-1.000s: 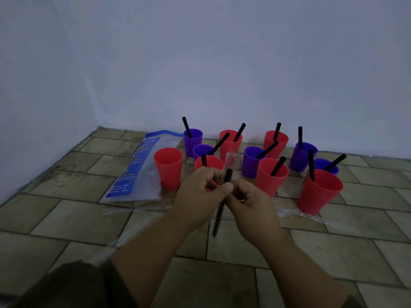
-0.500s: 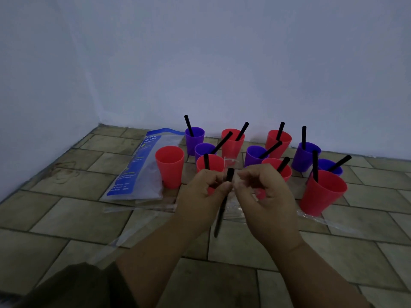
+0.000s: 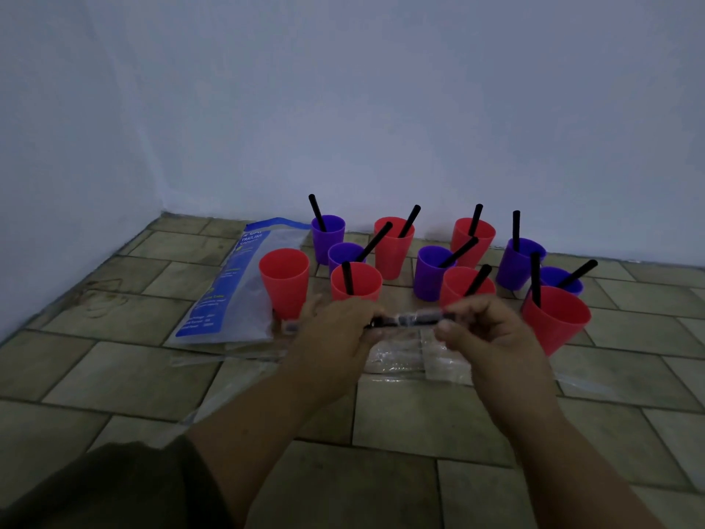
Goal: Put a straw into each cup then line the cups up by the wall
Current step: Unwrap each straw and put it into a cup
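Several red and purple cups stand on the tiled floor near the wall, most with a black straw in them. One red cup [image 3: 284, 281] at the left holds no straw. In front of the cups, my left hand [image 3: 335, 332] and my right hand [image 3: 482, 332] hold a black straw [image 3: 410, 320] level between them, each pinching one end. The straw sits in a clear wrapper. A big red cup [image 3: 553, 318] with a straw stands just right of my right hand.
A blue and clear plastic bag [image 3: 236, 288] lies flat at the left of the cups. Clear empty wrappers [image 3: 404, 357] lie on the floor under my hands. The white wall [image 3: 381, 108] rises behind the cups, with a corner at the left.
The straw went from upright to level. My hands moved apart along it, the left to the left end and the right to the right end.
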